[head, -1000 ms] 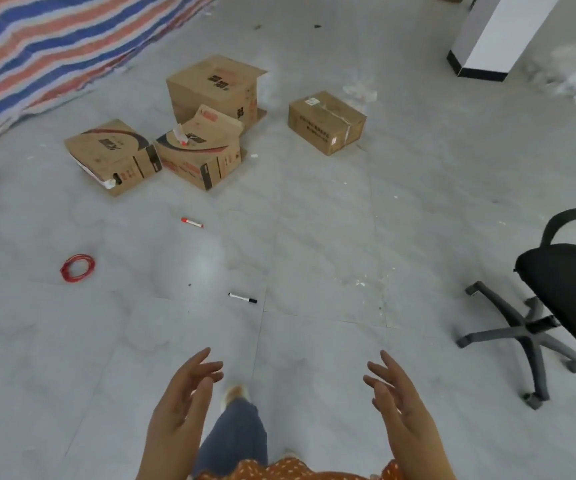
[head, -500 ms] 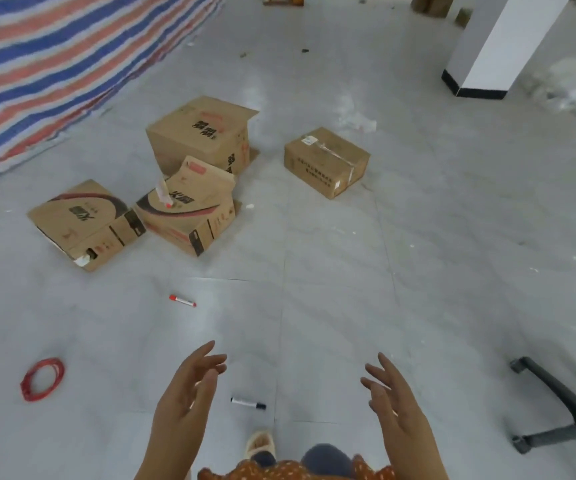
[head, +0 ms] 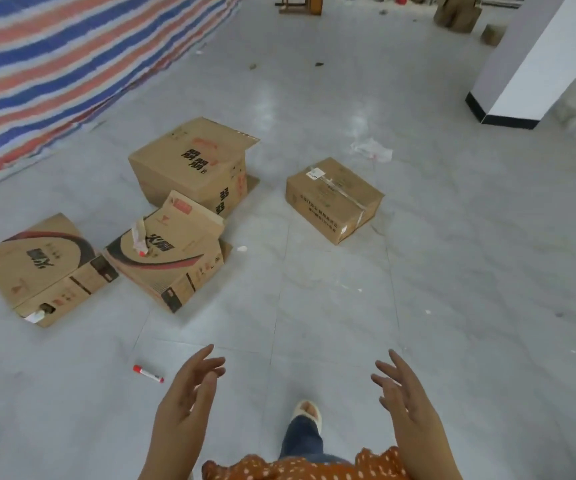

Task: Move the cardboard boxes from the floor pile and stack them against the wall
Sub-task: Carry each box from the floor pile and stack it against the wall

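Both hands low in frame, fingers spread, holding nothing: left hand [head: 189, 393] btm centre-left, right hand [head: 406, 396] btm centre-right. Boxes well apart from them, mid-frame on floor: tall box [head: 189, 161], torn box [head: 169, 251] touching its front, flat box [head: 40, 268] far left, taped box [head: 335, 199] alone centre-right. Red marker [head: 148, 373] near left hand.
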A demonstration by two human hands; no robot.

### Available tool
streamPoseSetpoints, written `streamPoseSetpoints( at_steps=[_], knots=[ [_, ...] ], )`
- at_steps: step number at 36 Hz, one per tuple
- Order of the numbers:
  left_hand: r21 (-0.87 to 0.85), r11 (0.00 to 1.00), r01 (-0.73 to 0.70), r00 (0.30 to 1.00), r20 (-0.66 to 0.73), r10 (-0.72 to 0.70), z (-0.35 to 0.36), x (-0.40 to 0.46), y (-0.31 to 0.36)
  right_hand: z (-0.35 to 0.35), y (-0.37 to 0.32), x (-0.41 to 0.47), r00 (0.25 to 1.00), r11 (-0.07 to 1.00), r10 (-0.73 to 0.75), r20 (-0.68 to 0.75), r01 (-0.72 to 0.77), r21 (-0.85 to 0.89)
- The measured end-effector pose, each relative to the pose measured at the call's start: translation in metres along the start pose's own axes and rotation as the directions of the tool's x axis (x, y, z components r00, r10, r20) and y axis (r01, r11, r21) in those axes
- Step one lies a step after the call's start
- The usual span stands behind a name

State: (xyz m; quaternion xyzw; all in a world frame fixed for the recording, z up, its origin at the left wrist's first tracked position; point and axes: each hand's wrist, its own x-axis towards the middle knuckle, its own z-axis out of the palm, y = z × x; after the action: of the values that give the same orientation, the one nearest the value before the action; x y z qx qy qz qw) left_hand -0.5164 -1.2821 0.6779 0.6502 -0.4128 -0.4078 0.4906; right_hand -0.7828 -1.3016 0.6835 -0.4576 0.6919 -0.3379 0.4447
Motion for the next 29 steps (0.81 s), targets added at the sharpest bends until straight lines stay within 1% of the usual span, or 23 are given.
streamPoseSetpoints(
  at_steps=[3,5,7,11,14,16,18,23,27,29],
  knots=[
    [0.010,1.000,-0.015,1.000,0.006,0.015,0.036,0.051,0.013,-0.016,-0.019,0.059,0.999,0.999,-0.032,-0.008,0.032,0.017],
    [0.020,1.000,0.006,1.000,0.023,-0.007,0.055,0.079,0.018,-0.019,-0.027,0.089,1.000,0.999,-0.028,0.010,0.027,0.018],
    [0.040,0.999,0.034,0.999,0.032,-0.035,0.070,0.106,0.023,-0.019,-0.030,0.117,1.000,0.999,-0.008,0.021,0.007,0.033],
    [0.037,0.997,0.068,0.996,0.055,-0.070,0.095,0.163,0.035,-0.022,-0.034,0.174,0.999,0.998,0.051,-0.016,-0.051,0.044],
    [0.060,0.995,0.076,0.993,0.089,-0.081,0.112,0.215,0.030,-0.019,-0.045,0.219,0.996,0.995,0.075,-0.044,-0.071,0.074],
    [0.081,0.992,0.092,0.987,0.123,-0.101,0.123,0.254,0.033,-0.012,-0.053,0.251,0.995,0.994,0.086,-0.059,-0.082,0.070],
    [0.069,0.995,0.066,0.984,0.160,-0.077,0.132,0.296,0.040,-0.003,-0.063,0.287,0.993,0.993,0.097,-0.068,-0.092,0.069],
    [0.097,0.995,0.011,0.979,0.203,-0.030,0.139,0.420,0.057,0.031,-0.105,0.374,0.987,0.987,0.136,-0.090,-0.127,0.095],
    [0.072,0.997,-0.022,0.975,0.222,0.006,0.140,0.511,0.087,0.055,-0.150,0.435,0.974,0.983,0.137,-0.182,-0.111,0.146],
    [0.063,0.998,-0.006,0.968,0.252,-0.010,0.145,0.550,0.100,0.061,-0.164,0.464,0.960,0.980,0.163,-0.227,-0.131,0.151]
  ],
)
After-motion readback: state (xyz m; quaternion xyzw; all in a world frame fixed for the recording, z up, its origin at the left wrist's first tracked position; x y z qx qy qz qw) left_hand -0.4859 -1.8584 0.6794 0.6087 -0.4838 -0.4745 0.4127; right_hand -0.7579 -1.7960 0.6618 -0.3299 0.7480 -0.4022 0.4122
